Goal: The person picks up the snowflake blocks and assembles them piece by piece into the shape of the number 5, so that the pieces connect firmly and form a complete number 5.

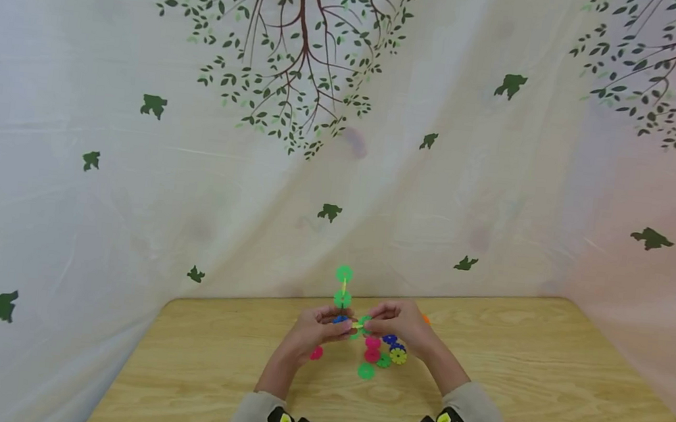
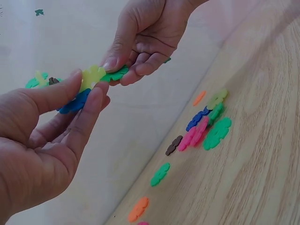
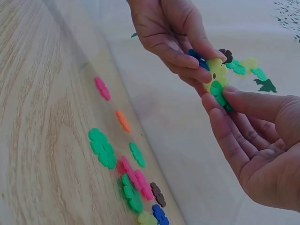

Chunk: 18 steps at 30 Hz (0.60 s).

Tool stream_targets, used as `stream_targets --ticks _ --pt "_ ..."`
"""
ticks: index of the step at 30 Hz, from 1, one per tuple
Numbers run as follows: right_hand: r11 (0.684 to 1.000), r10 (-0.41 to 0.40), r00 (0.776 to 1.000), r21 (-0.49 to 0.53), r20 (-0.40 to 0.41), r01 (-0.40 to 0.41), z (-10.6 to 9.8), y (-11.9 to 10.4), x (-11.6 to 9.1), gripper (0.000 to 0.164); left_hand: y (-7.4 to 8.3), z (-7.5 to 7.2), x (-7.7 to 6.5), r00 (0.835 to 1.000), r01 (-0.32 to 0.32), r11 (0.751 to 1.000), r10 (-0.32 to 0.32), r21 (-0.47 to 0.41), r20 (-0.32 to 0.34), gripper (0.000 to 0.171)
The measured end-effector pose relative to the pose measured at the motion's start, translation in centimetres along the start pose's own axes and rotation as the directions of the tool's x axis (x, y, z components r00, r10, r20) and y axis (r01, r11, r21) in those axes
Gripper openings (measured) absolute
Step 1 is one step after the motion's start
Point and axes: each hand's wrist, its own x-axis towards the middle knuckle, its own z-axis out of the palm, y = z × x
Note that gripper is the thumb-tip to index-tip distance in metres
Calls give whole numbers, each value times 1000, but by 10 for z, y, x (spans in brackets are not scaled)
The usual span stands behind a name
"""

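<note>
My left hand (image 1: 306,334) pinches a chain of notched, flower-shaped plastic discs between thumb and fingers. In the left wrist view, a blue disc (image 2: 75,102) and a yellow disc (image 2: 92,78) lie at those fingertips. My right hand (image 1: 408,326) pinches a green disc (image 3: 219,95), which meets the edge of the yellow disc; how deeply they interlock cannot be told. From the left hand the chain rises past a dark brown disc (image 3: 226,56) to further green and yellow ones, topped by a green disc (image 1: 344,274). Fingers partly cover the blue disc.
Loose discs lie on the wooden table (image 1: 207,361) below the hands: pink (image 1: 371,355), green (image 1: 366,371), yellow (image 1: 398,356), dark blue (image 2: 197,119), brown (image 2: 173,146) and orange (image 2: 138,209). Behind the table's far edge hangs a pale curtain (image 1: 250,230) with printed leaves.
</note>
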Motion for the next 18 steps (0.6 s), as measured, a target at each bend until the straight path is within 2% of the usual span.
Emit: stream_targets --ticks 4,9,18 --pt "1000 9 1000 -19 16 -9 -3 1 0 22 -2 0 0 998 -13 998 10 58 55 35" --pt "999 4 999 -53 43 -2 -6 1 -1 24 -5 1 -1 998 -23 987 13 159 63 34" --pt "993 10 995 -115 103 2 -12 -6 -3 29 -4 1 0 998 -16 988 5 154 67 42"
